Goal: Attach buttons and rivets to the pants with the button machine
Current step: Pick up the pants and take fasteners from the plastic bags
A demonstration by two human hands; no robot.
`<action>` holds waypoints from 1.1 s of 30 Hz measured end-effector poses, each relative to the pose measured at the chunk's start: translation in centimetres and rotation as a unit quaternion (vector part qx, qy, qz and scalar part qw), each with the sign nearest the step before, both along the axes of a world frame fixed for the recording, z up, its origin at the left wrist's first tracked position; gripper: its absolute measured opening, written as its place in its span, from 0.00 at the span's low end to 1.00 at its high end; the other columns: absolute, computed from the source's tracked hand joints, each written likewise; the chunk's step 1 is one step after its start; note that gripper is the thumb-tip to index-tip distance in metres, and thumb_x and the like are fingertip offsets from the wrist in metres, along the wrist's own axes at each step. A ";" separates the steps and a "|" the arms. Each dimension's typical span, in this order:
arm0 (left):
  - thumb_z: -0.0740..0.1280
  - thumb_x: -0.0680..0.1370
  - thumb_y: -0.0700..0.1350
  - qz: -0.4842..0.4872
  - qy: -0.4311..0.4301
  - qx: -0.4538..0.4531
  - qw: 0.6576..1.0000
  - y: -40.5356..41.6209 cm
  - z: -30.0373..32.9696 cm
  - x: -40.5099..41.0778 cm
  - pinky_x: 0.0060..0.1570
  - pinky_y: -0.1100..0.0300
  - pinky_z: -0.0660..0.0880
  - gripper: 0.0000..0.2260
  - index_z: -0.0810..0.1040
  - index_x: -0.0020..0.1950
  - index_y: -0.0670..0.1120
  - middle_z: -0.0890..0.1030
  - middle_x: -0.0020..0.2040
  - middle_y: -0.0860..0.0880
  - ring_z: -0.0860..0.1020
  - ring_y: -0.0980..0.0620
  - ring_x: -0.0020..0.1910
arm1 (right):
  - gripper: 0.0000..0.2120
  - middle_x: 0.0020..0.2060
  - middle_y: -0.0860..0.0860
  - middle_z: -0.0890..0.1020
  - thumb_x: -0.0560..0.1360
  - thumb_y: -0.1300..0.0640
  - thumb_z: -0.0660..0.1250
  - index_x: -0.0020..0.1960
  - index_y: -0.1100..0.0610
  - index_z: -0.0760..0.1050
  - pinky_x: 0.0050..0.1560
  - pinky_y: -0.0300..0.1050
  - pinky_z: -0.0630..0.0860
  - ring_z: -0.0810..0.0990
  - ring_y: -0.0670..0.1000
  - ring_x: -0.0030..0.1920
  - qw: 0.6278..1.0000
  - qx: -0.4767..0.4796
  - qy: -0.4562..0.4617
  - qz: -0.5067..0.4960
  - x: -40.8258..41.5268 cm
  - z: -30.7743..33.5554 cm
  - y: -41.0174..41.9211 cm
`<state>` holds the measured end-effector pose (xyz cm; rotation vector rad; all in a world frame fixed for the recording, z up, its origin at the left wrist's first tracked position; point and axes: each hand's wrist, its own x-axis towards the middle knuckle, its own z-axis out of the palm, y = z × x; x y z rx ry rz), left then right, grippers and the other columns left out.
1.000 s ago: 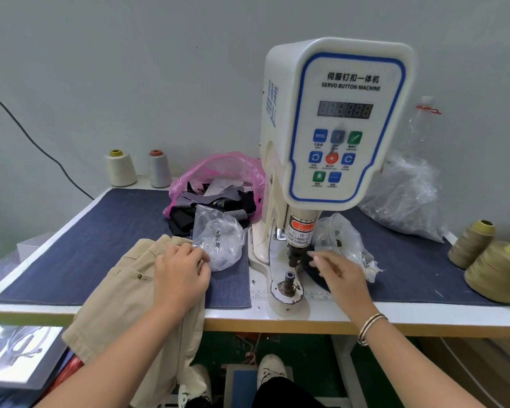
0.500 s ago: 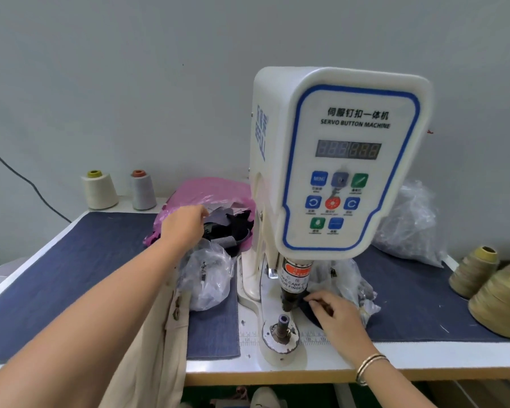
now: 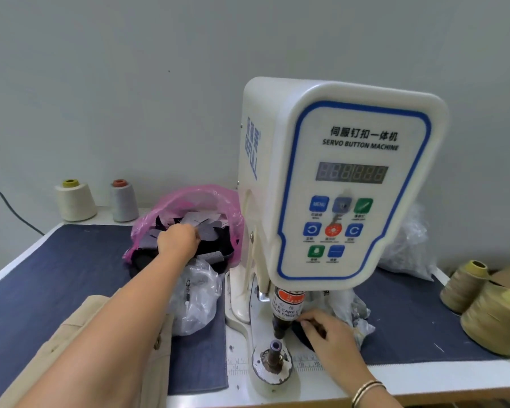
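Where the table's front edge meets the view, tan twill pants (image 3: 80, 343) lie crumpled at lower left, under the left forearm and well apart from both hands. Right hand (image 3: 329, 334), two thin bangles at the wrist, rests beside the machine's lower die post (image 3: 275, 353); fingers curled, fingertips pinching something small, too tiny to identify, just right of the black plunger. Two crinkled clear plastic bags flank the column, one by each arm. White glossy button machine (image 3: 330, 184) stands mid-table on a dark denim mat (image 3: 56, 284). Left hand (image 3: 178, 240) reaches into the pink plastic bag (image 3: 189, 198), fingers curled on a grey fabric scrap. Thread cones: two pale at rear left, two olive at right.
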<state>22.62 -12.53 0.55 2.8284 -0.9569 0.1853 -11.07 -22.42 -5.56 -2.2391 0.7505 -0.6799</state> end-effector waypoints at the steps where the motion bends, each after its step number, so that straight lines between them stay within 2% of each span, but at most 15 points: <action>1: 0.60 0.79 0.43 -0.004 -0.010 0.004 1.000 0.1 0.0 0.0 0.41 0.56 0.75 0.11 0.83 0.51 0.49 0.82 0.45 0.47 0.80 0.45 0.44 | 0.14 0.39 0.40 0.82 0.74 0.60 0.68 0.41 0.39 0.77 0.46 0.31 0.72 0.78 0.38 0.44 1.000 0.001 -0.001 -0.001 0.0 0.0 0.1; 3: 0.60 0.78 0.41 -0.022 -0.017 0.003 1.000 0.0 -0.1 -0.2 0.41 0.55 0.75 0.11 0.83 0.50 0.47 0.82 0.45 0.46 0.80 0.43 0.44 | 0.14 0.39 0.40 0.82 0.74 0.60 0.68 0.41 0.39 0.77 0.46 0.30 0.71 0.78 0.38 0.44 1.000 0.004 -0.001 -0.002 0.0 -0.1 0.2; 6: 0.60 0.78 0.40 -0.043 -0.005 0.015 0.999 -0.3 -0.5 -0.3 0.49 0.52 0.75 0.11 0.81 0.54 0.46 0.82 0.51 0.46 0.79 0.42 0.50 | 0.13 0.40 0.40 0.82 0.75 0.60 0.67 0.42 0.40 0.78 0.47 0.33 0.73 0.78 0.39 0.44 1.000 0.010 0.002 -0.003 0.0 -0.1 0.1; 10: 0.58 0.80 0.45 -0.021 0.070 -0.004 0.997 -0.7 -0.7 0.3 0.49 0.52 0.74 0.14 0.69 0.66 0.48 0.78 0.59 0.46 0.77 0.42 0.56 | 0.12 0.39 0.39 0.82 0.74 0.59 0.68 0.42 0.41 0.79 0.47 0.35 0.74 0.79 0.41 0.44 1.000 0.006 0.002 0.000 0.0 -0.2 -0.1; 15: 0.58 0.79 0.39 0.018 0.046 -0.046 0.998 -0.6 -0.7 0.5 0.41 0.55 0.71 0.11 0.77 0.56 0.47 0.79 0.48 0.46 0.76 0.44 0.45 | 0.13 0.39 0.36 0.81 0.74 0.59 0.67 0.41 0.40 0.78 0.46 0.32 0.72 0.78 0.40 0.44 1.000 0.005 0.008 -0.001 0.1 -0.2 -0.2; 19: 0.61 0.79 0.48 -0.035 0.006 0.009 0.999 0.0 -0.8 0.4 0.41 0.56 0.70 0.10 0.77 0.57 0.53 0.81 0.52 0.48 0.79 0.45 0.50 | 0.13 0.37 0.38 0.81 0.74 0.58 0.67 0.41 0.39 0.77 0.44 0.31 0.72 0.78 0.39 0.42 1.000 -0.002 0.013 -0.004 0.1 0.0 0.0; 22: 0.61 0.79 0.45 -0.037 -0.034 0.038 0.998 -0.2 -0.9 -0.3 0.43 0.57 0.67 0.09 0.80 0.54 0.51 0.82 0.50 0.48 0.79 0.45 0.50 | 0.14 0.36 0.37 0.81 0.74 0.59 0.68 0.41 0.39 0.77 0.43 0.31 0.72 0.78 0.38 0.42 1.000 -0.002 0.011 -0.004 0.1 0.0 0.1; 24: 0.60 0.79 0.42 -0.033 -0.040 0.029 0.998 -0.5 -1.0 -0.5 0.47 0.56 0.67 0.10 0.80 0.53 0.49 0.82 0.50 0.48 0.79 0.45 0.50 | 0.14 0.37 0.38 0.81 0.74 0.59 0.68 0.41 0.39 0.77 0.44 0.32 0.72 0.78 0.38 0.42 1.000 -0.001 0.011 -0.003 0.1 0.0 0.1; 26: 0.59 0.79 0.42 -0.015 -0.029 -0.036 0.999 -0.4 -0.7 -0.6 0.47 0.56 0.69 0.10 0.80 0.51 0.47 0.83 0.48 0.46 0.80 0.44 0.48 | 0.15 0.37 0.38 0.81 0.75 0.59 0.67 0.40 0.37 0.76 0.44 0.32 0.73 0.78 0.39 0.43 1.000 -0.003 0.014 -0.003 0.1 -0.1 0.0; 27: 0.59 0.79 0.44 0.004 -0.008 -0.108 0.994 -0.2 -0.5 -0.4 0.47 0.56 0.70 0.10 0.80 0.50 0.46 0.82 0.46 0.45 0.80 0.43 0.46 | 0.15 0.37 0.38 0.81 0.75 0.58 0.67 0.40 0.37 0.75 0.44 0.32 0.72 0.78 0.38 0.43 1.000 -0.005 0.014 -0.003 0.1 -0.1 -0.1; 30: 0.61 0.78 0.48 0.068 0.037 -0.338 0.938 1.2 2.0 0.7 0.50 0.52 0.70 0.08 0.74 0.44 0.45 0.78 0.40 0.46 0.75 0.45 0.42 | 0.15 0.39 0.33 0.80 0.75 0.57 0.67 0.39 0.37 0.75 0.42 0.27 0.70 0.77 0.36 0.43 1.000 -0.011 0.017 -0.005 0.0 0.0 -0.2; 31: 0.62 0.78 0.49 0.057 0.047 -0.369 0.926 1.9 3.0 1.2 0.48 0.53 0.69 0.08 0.73 0.43 0.46 0.76 0.40 0.47 0.73 0.46 0.42 | 0.14 0.38 0.32 0.80 0.75 0.57 0.67 0.39 0.36 0.75 0.42 0.27 0.70 0.77 0.35 0.44 1.000 -0.011 0.019 -0.008 0.0 0.0 -0.1; 33: 0.66 0.78 0.49 -0.002 0.070 -0.360 0.930 3.6 4.5 1.3 0.43 0.56 0.67 0.08 0.73 0.41 0.47 0.76 0.39 0.50 0.73 0.48 0.42 | 0.14 0.37 0.33 0.80 0.75 0.56 0.67 0.39 0.36 0.74 0.42 0.27 0.69 0.76 0.34 0.44 1.000 -0.011 0.024 -0.011 0.0 0.3 0.1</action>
